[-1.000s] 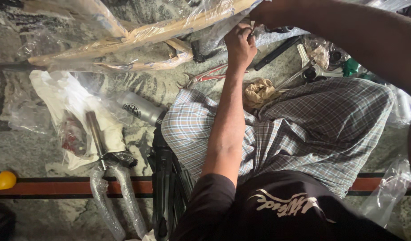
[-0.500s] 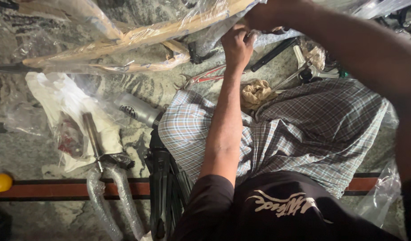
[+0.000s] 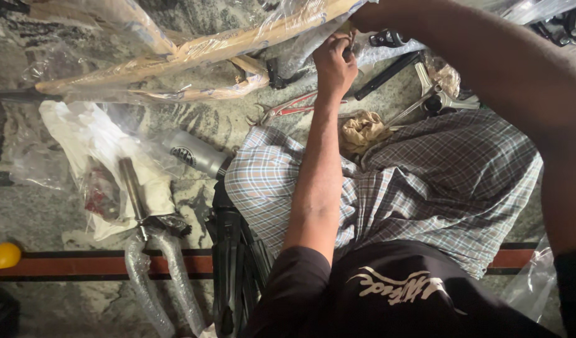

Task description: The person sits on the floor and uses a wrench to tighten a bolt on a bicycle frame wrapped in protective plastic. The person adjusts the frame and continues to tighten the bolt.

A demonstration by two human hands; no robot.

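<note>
The left hand (image 3: 333,62) has its grip pinched together on a small dark part at the end of the wrapped bicycle frame (image 3: 194,53), at about twelve o'clock in the view; what exactly the fingertips hold is too small to make out. The right hand (image 3: 369,14) sits just beside it at one o'clock, closed against the same end of the frame, though whether its grip is clamped or only resting cannot be told, since the forearm hides most of it. The frame, bound in brown paper and clear plastic, runs from ten o'clock to twelve o'clock above the stone floor (image 3: 50,213). Under the hands, near the centre, lie a red-handled tool (image 3: 288,109) and a crumpled tan rag (image 3: 363,130), the rag touching the checked cloth (image 3: 425,181) over the person's lap. At two o'clock lie metal wrenches (image 3: 432,100). At eight o'clock a plastic-wrapped fork (image 3: 151,263) rests beside a silver bottle (image 3: 194,153), and a yellow ball (image 3: 6,255) lies at nine o'clock.
</note>
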